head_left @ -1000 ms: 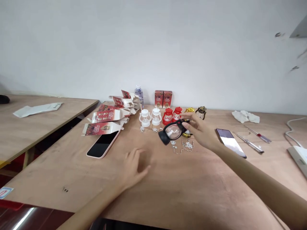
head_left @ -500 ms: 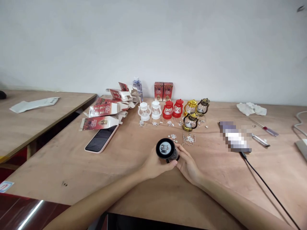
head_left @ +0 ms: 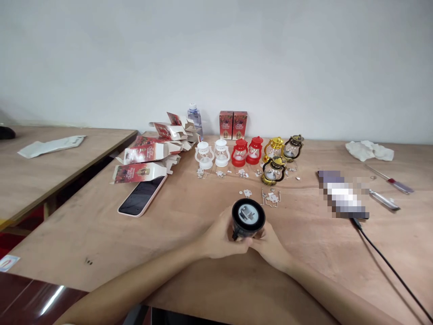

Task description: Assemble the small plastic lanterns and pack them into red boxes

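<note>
Between my two hands is a small black lantern, tipped so that its round base faces me, with a pale picture sticker on it. My left hand wraps its left side. From the right, my right hand grips it too, the thumbs close together below. Just beyond lie wire handles and small white tags. Behind these stand two white lanterns, two red lanterns, a gold lantern and bronze-black lanterns.
Opened red-and-white cartons pile up at left, partly over a pink-cased phone. A water bottle and two red boxes stand by the wall. Rightward are a cabled phone, a screwdriver, a cutter and crumpled tissue.
The black lantern has shifted right and nearer to me in both hands, and its base now shows larger with the sticker turned. The view has moved slightly.
</note>
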`<action>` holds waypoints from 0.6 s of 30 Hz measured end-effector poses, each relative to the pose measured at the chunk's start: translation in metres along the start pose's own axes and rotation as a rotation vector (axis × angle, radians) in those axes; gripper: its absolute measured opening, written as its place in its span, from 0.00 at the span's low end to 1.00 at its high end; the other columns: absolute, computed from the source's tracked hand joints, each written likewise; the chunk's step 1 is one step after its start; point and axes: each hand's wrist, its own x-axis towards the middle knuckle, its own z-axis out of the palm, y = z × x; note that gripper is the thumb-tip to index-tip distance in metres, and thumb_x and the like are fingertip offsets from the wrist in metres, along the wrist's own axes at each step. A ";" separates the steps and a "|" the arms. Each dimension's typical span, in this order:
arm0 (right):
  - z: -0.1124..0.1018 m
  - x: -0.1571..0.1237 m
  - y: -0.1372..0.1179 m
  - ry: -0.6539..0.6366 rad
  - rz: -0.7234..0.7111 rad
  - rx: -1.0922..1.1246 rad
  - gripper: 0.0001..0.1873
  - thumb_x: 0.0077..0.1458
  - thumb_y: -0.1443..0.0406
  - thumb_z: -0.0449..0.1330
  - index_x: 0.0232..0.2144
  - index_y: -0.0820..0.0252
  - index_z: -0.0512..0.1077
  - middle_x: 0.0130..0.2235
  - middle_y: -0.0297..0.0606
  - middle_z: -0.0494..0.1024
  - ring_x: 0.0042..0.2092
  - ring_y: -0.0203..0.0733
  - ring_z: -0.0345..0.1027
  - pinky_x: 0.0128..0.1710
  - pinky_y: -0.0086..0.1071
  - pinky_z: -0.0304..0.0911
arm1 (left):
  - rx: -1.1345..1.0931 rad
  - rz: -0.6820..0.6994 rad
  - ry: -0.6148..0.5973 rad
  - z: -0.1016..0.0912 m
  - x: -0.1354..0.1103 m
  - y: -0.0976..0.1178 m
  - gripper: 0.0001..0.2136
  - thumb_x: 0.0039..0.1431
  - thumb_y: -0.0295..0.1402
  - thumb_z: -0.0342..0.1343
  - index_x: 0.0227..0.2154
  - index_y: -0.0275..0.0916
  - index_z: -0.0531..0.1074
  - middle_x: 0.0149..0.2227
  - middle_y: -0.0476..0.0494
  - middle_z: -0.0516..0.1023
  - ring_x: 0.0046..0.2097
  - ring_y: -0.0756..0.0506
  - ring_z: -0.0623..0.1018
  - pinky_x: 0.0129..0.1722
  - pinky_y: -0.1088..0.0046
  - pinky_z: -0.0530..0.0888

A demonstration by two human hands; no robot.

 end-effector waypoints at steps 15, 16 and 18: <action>-0.040 0.020 0.012 0.267 -0.486 -1.245 0.21 0.59 0.71 0.48 0.55 0.61 0.63 0.54 0.47 0.72 0.57 0.49 0.64 0.56 0.48 0.63 | 0.266 0.194 0.421 -0.051 0.028 -0.050 0.18 0.49 0.30 0.62 0.44 0.40 0.69 0.47 0.41 0.76 0.51 0.42 0.75 0.55 0.58 0.70; -0.041 0.023 0.014 0.264 -0.498 -1.295 0.20 0.60 0.71 0.48 0.54 0.62 0.64 0.54 0.47 0.73 0.56 0.49 0.65 0.55 0.47 0.64 | 0.274 0.194 0.434 -0.053 0.032 -0.052 0.18 0.48 0.30 0.62 0.44 0.40 0.69 0.47 0.41 0.76 0.50 0.42 0.75 0.54 0.58 0.71; -0.041 0.028 0.017 0.266 -0.539 -1.358 0.19 0.60 0.71 0.48 0.53 0.63 0.67 0.52 0.45 0.75 0.55 0.48 0.66 0.54 0.45 0.65 | 0.273 0.190 0.441 -0.054 0.037 -0.053 0.18 0.48 0.30 0.61 0.43 0.39 0.69 0.46 0.41 0.77 0.49 0.42 0.76 0.53 0.59 0.72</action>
